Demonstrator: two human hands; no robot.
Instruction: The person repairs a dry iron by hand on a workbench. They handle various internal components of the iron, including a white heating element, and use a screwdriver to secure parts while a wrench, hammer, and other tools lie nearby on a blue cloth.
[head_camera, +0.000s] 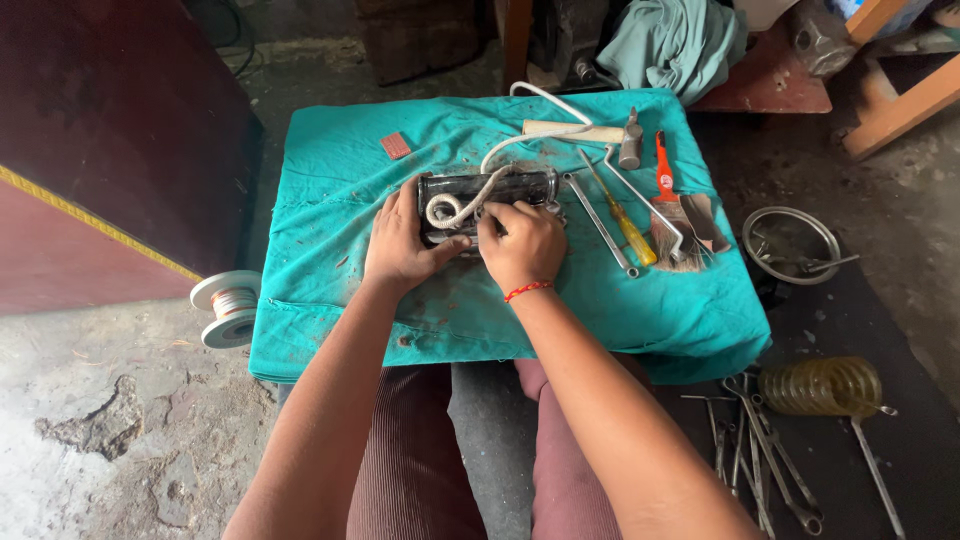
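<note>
Black oblong metal device (487, 192) lying mid-table on teal cloth (330, 180), white braided cord (462, 203) looped across its top. Left hand (400, 245) curled round the device's near-left corner; right hand (522, 243) with fingers pinched shut on the cord. Yellow-handled screwdriver (628, 228) and long silver spanner (598, 224) just beside, right.

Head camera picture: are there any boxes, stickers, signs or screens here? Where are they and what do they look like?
No boxes, signs or screens show.
Small pad: flat reddish rectangle on the teal cloth, far left; too small to tell if it is a label.
Orange tool handle: a small white mark on it, among the tools on the right.
</note>
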